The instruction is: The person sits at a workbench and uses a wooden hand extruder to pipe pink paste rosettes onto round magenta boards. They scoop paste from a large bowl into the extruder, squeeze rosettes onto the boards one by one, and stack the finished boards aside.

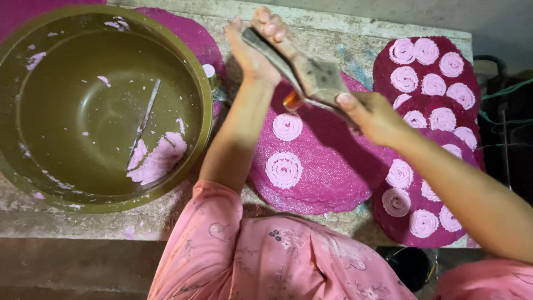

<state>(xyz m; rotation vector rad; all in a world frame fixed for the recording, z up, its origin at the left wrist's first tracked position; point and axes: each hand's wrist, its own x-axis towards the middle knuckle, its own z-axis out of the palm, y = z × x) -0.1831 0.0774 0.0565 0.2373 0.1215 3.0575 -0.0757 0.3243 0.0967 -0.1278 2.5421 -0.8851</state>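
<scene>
We look down on a stone slab. Our left hand and right hand both hold a wooden press, tilted, above a magenta mat.

Left hand: fingers curled round the far handle end, palm pressed to it, closed tight. Right hand: thumb on top, fingers wrapped under the near end, also closed on the wood. An orange-brown nozzle shows under the press, pointing down at the mat, just above its surface; whether it touches we cannot tell.

On the mat under the press lie two pale pink dough spirals, one behind the other, apart from each other. The rest of that mat is bare.

To the right, overlapping round mats carry many more spirals in rows, close together, some touching. These mats run from the far edge of the slab to the near edge.

To the left stands a big olive bowl. Inside it a lump of pink dough sits low on the near-right side, with a thin stick leaning across the bottom, one end in the dough. Smears of pink dot the wall.

Another magenta mat shows behind the bowl, partly hidden by it. Our pink sleeves fill the near edge.
</scene>
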